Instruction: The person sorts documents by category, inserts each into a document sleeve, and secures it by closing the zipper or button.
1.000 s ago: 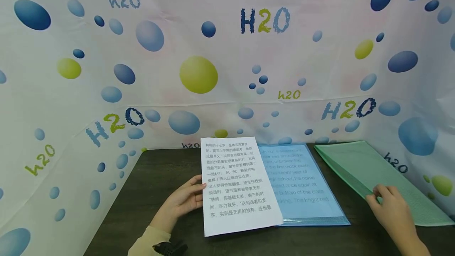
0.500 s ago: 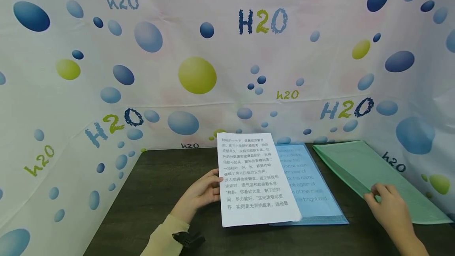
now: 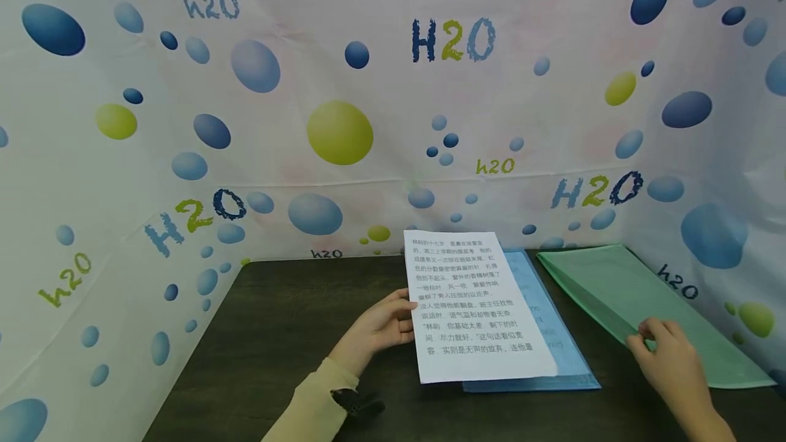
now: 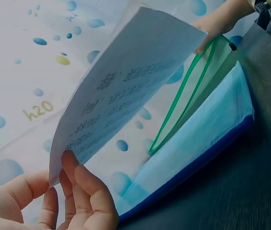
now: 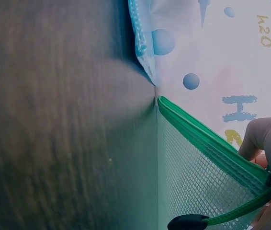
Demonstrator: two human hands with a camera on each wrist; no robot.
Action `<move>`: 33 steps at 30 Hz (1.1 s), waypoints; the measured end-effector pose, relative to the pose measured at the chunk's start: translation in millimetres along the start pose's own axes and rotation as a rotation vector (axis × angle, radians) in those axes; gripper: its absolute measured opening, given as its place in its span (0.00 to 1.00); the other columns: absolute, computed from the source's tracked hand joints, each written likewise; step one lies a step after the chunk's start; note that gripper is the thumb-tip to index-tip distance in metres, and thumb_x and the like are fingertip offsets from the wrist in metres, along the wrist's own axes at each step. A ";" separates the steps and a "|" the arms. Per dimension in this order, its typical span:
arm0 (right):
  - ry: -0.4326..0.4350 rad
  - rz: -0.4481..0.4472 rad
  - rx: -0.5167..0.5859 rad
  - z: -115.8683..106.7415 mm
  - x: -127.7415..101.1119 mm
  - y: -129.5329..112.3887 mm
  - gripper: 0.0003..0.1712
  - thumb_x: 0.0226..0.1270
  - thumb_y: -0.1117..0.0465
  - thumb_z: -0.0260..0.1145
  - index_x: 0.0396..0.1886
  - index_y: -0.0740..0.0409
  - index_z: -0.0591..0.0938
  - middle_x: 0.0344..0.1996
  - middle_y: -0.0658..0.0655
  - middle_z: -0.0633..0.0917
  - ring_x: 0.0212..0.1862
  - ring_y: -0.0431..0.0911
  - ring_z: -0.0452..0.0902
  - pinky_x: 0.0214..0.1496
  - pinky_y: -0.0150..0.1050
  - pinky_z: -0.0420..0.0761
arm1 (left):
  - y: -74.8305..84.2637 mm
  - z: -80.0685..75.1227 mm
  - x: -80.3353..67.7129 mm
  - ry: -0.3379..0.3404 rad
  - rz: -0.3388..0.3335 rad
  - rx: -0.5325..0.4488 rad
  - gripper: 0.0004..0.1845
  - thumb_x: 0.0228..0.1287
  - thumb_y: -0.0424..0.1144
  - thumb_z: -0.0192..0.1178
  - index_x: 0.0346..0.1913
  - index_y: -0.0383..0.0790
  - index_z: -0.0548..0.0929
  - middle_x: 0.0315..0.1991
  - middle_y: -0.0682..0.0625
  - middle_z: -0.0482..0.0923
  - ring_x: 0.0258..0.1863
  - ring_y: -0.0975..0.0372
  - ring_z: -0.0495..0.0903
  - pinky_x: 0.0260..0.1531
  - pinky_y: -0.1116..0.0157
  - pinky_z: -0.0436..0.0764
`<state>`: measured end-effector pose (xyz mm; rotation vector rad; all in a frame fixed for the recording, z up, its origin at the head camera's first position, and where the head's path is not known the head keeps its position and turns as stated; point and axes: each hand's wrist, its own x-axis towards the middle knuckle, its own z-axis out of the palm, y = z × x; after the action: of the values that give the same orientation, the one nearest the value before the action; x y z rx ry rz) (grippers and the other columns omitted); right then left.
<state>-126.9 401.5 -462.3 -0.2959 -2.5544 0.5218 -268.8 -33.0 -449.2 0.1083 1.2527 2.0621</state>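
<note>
Left hand (image 3: 377, 325) pinches the printed sheet (image 3: 475, 305) by its left edge, lifted over the blue folder (image 3: 568, 363), mid-table. Right hand (image 3: 666, 357) grips the green mesh zip pouch (image 3: 638, 292) at its open edge, right side. Looks like the insert step; next needs the sheet's edge aligned to the pouch mouth.

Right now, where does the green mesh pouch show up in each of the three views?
Head: green pouch lies at right on the table, right hand holding its near edge.
Left wrist: upper right, its green zip edge behind the white sheet.
Right wrist: lower right, mesh filling the corner.
Shared landmark: the blue folder beside it.
</note>
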 end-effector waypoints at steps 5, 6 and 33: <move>0.003 0.002 0.012 1.4 0.5 1.1 0.07 0.61 0.67 0.61 0.33 0.69 0.77 0.36 0.70 0.76 0.31 0.55 0.73 0.30 0.52 0.73 | -8.2 10.9 16.9 0.006 -0.017 -0.016 0.19 0.69 0.32 0.53 0.60 0.49 0.71 0.43 0.51 0.83 0.41 0.59 0.84 0.39 0.62 0.78; -0.004 0.009 0.015 1.5 0.7 1.5 0.07 0.62 0.66 0.61 0.33 0.69 0.77 0.37 0.70 0.76 0.32 0.56 0.73 0.31 0.52 0.73 | -9.8 13.2 20.4 0.010 -0.020 -0.020 0.19 0.69 0.31 0.53 0.60 0.48 0.72 0.43 0.51 0.83 0.41 0.58 0.84 0.38 0.62 0.78; 0.057 0.041 0.029 3.5 -0.6 3.5 0.07 0.59 0.66 0.60 0.32 0.68 0.77 0.37 0.69 0.76 0.35 0.58 0.73 0.35 0.55 0.71 | -33.1 65.5 76.1 -0.005 -0.198 -0.141 0.22 0.68 0.26 0.53 0.64 0.39 0.75 0.50 0.42 0.79 0.48 0.55 0.80 0.38 0.67 0.80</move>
<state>-127.9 403.4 -466.9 -0.3486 -2.4877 0.5571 -281.1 71.2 -462.4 -0.0730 1.0666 1.9691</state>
